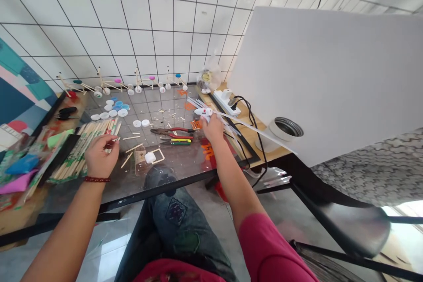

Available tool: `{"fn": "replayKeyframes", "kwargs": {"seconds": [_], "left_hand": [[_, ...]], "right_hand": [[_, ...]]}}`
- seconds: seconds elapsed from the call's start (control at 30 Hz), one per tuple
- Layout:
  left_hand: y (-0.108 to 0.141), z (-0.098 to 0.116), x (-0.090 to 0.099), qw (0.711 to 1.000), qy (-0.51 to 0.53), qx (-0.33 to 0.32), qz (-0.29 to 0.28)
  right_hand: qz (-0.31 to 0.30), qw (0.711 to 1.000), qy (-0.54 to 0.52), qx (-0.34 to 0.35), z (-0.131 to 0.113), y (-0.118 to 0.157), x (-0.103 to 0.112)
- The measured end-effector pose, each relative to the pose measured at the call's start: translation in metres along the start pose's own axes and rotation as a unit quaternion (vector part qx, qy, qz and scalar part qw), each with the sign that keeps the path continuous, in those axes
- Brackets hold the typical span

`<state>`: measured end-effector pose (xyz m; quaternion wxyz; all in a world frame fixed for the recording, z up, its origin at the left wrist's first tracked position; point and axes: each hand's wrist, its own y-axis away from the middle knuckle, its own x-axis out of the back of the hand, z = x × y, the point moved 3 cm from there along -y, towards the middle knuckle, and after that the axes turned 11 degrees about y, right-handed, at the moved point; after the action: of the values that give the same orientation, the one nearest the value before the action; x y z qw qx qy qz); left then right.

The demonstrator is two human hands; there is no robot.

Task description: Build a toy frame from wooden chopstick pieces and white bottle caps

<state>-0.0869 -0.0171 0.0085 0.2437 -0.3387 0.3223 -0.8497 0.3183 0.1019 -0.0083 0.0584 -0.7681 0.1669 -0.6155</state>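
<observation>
My right hand is wrapped round a white hot glue gun, its nozzle pointing left above the table's right part. A long translucent glue stick seems to trail from behind it. At the left, my left hand is closed in a pinch beside a row of wooden chopsticks in wrappers. Something small and pale shows at its fingertips, too small to name. Between the hands lie red-handled pliers, yellow-green-handled cutters, a small square stick frame and a white block-like piece.
Several small stick-built tricycles with bottle-cap wheels stand along the tiled wall. White and blue caps lie in front of them. A power strip with black cables and a white can stand at the right. Black scissors lie left.
</observation>
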Motion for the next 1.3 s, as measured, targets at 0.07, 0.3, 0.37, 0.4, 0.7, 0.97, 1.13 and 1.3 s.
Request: {"fn": "replayKeyframes", "kwargs": {"seconds": [0.07, 0.3, 0.37, 0.4, 0.7, 0.97, 1.13, 1.3], "left_hand": [[-0.001, -0.004, 0.002, 1.000, -0.008, 0.012, 0.016], [-0.001, -0.005, 0.005, 0.999, -0.007, 0.009, 0.035], [-0.001, -0.005, 0.006, 0.999, -0.005, 0.007, 0.042], [-0.002, -0.006, 0.007, 0.999, -0.007, 0.007, 0.045], [-0.004, -0.008, 0.008, 0.998, -0.040, 0.017, 0.037], [-0.001, -0.005, 0.006, 0.998, -0.057, 0.021, -0.008], [-0.002, -0.007, 0.004, 0.997, -0.074, 0.023, -0.023], [0.000, -0.008, 0.001, 0.996, -0.082, 0.026, -0.030]], "right_hand": [[-0.005, 1.000, 0.000, 0.007, -0.001, 0.001, 0.002], [-0.032, 0.999, -0.018, -0.002, -0.003, 0.012, 0.015], [-0.040, 0.999, -0.012, -0.009, -0.004, 0.016, 0.018], [-0.045, 0.999, -0.009, -0.009, -0.005, 0.017, 0.019], [-0.049, 0.999, 0.012, -0.008, -0.014, 0.025, 0.023], [-0.017, 0.998, 0.040, -0.035, -0.008, 0.029, 0.033], [0.019, 0.997, 0.071, -0.032, -0.010, 0.047, 0.039], [0.076, 0.993, 0.088, -0.011, -0.021, 0.067, 0.039]]}}
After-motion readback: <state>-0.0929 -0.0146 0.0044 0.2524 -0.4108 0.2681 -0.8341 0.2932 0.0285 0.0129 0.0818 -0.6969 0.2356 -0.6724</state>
